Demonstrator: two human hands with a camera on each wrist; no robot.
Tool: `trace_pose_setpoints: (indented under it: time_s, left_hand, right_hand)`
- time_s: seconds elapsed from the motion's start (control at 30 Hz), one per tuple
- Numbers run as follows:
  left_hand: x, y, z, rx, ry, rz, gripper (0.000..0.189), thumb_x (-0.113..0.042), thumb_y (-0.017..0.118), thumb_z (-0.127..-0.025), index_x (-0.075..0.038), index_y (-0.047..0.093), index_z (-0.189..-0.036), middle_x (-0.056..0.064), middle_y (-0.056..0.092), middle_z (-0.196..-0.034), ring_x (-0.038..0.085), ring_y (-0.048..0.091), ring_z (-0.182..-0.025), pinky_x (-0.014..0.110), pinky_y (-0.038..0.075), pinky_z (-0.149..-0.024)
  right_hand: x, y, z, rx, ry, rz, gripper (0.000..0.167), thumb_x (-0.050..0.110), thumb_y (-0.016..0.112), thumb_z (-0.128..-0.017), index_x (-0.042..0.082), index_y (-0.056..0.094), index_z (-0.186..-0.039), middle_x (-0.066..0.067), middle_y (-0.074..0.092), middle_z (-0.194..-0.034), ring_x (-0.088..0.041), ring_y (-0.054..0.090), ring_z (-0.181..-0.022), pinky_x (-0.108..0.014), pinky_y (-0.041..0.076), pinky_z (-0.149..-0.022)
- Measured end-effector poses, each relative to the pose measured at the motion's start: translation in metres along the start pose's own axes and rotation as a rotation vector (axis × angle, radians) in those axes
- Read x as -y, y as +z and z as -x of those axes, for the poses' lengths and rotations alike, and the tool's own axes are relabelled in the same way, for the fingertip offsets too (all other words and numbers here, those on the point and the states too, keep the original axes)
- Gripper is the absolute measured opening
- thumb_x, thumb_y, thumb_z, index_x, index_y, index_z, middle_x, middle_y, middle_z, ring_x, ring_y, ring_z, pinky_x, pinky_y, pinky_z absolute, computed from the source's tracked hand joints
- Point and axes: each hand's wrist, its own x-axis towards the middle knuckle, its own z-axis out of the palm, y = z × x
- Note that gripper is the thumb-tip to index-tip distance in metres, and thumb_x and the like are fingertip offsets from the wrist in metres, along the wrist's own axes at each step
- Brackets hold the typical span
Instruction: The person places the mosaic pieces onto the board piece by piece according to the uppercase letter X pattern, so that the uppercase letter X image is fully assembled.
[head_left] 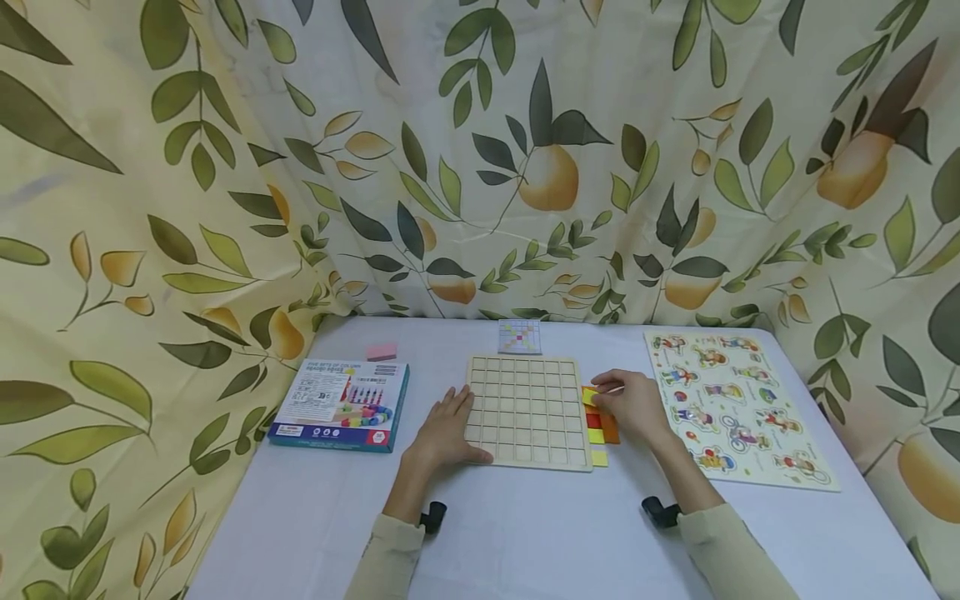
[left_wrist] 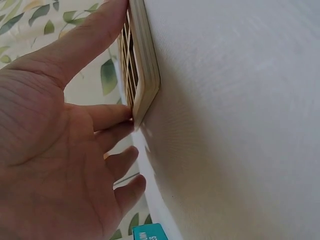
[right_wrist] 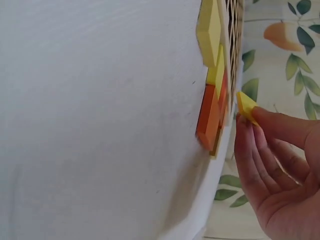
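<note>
A square wooden grid board lies mid-table. My left hand rests at its left edge with fingers extended; the thumb touches the near-left corner and the fingertips the left side. At the board's right side, my right hand pinches a small yellow tile between thumb and fingers, a little above the table. Beneath and beside it lie several loose tiles: an orange tile, a red tile, a yellow tile and a pale yellow tile. Some are partly hidden by the hand.
Beyond the board lies a card with a coloured grid pattern. On the left are a boxed set and a pink block. A picture puzzle board lies on the right. A leaf-printed curtain hangs behind the white table.
</note>
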Motion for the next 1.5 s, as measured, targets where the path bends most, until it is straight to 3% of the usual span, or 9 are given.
trace_pose_setpoints:
  time_s: [0.27, 0.63, 0.87, 1.03, 1.1, 1.23, 1.5]
  left_hand:
    - [-0.002, 0.001, -0.002, 0.017, -0.020, -0.021, 0.120, -0.049, 0.093, -0.074, 0.001, 0.029, -0.163, 0.014, 0.019, -0.173, 0.032, 0.012, -0.161, 0.049, 0.015, -0.130]
    - [-0.002, 0.001, -0.002, 0.013, -0.033, -0.053, 0.120, -0.050, 0.092, -0.074, -0.001, 0.029, -0.163, 0.013, 0.020, -0.173, 0.031, 0.014, -0.161, 0.049, 0.016, -0.130]
    - [-0.002, 0.001, 0.001, 0.005, -0.019, -0.051, 0.119, -0.050, 0.092, -0.074, 0.000, 0.030, -0.162, 0.014, 0.021, -0.173, 0.032, 0.016, -0.160, 0.050, 0.017, -0.129]
    - [-0.003, -0.001, 0.002, 0.001, -0.013, -0.053, 0.118, -0.049, 0.093, -0.074, 0.001, 0.031, -0.162, 0.015, 0.022, -0.172, 0.033, 0.016, -0.160, 0.050, 0.018, -0.129]
    - [-0.003, -0.001, 0.003, 0.001, -0.011, -0.053, 0.118, -0.049, 0.093, -0.074, 0.001, 0.031, -0.162, 0.015, 0.022, -0.172, 0.033, 0.016, -0.160, 0.051, 0.018, -0.129]
    - [-0.002, 0.001, 0.002, -0.002, -0.012, -0.058, 0.118, -0.049, 0.093, -0.074, 0.001, 0.031, -0.162, 0.015, 0.022, -0.172, 0.033, 0.017, -0.160, 0.051, 0.018, -0.129]
    - [-0.001, 0.001, 0.002, 0.010, -0.026, -0.069, 0.118, -0.052, 0.091, -0.076, -0.001, 0.029, -0.163, 0.012, 0.020, -0.173, 0.031, 0.014, -0.161, 0.051, 0.016, -0.129]
  right_hand:
    - [0.010, 0.005, -0.009, -0.033, -0.005, -0.067, 0.028, 0.014, 0.079, -0.093, 0.003, 0.075, -0.118, -0.010, 0.076, -0.097, -0.024, 0.072, -0.081, -0.027, 0.060, -0.063]
    - [0.019, 0.021, -0.026, -0.037, 0.005, -0.076, 0.027, 0.019, 0.083, -0.092, 0.007, 0.078, -0.116, -0.005, 0.079, -0.095, -0.023, 0.073, -0.086, -0.033, 0.054, -0.081]
    - [0.035, 0.032, -0.033, -0.038, 0.001, -0.158, 0.031, 0.018, 0.085, -0.089, 0.005, 0.078, -0.115, -0.008, 0.079, -0.094, -0.024, 0.075, -0.087, -0.034, 0.056, -0.081]
    - [0.045, 0.041, -0.041, -0.018, -0.022, -0.166, 0.028, 0.016, 0.085, -0.089, 0.005, 0.078, -0.113, -0.006, 0.080, -0.092, -0.022, 0.076, -0.083, -0.032, 0.058, -0.078]
    - [0.048, 0.046, -0.044, -0.017, -0.036, -0.164, 0.025, 0.014, 0.085, -0.089, 0.005, 0.079, -0.112, -0.005, 0.080, -0.092, -0.023, 0.076, -0.089, -0.032, 0.056, -0.080]
    - [0.055, 0.053, -0.051, -0.008, -0.058, -0.172, 0.022, 0.013, 0.085, -0.089, 0.007, 0.079, -0.109, -0.005, 0.080, -0.092, -0.026, 0.074, -0.100, -0.037, 0.054, -0.088]
    - [0.067, 0.067, -0.061, 0.040, -0.093, -0.200, 0.024, 0.012, 0.084, -0.089, 0.004, 0.079, -0.111, -0.005, 0.081, -0.093, -0.027, 0.074, -0.101, -0.049, 0.054, -0.099]
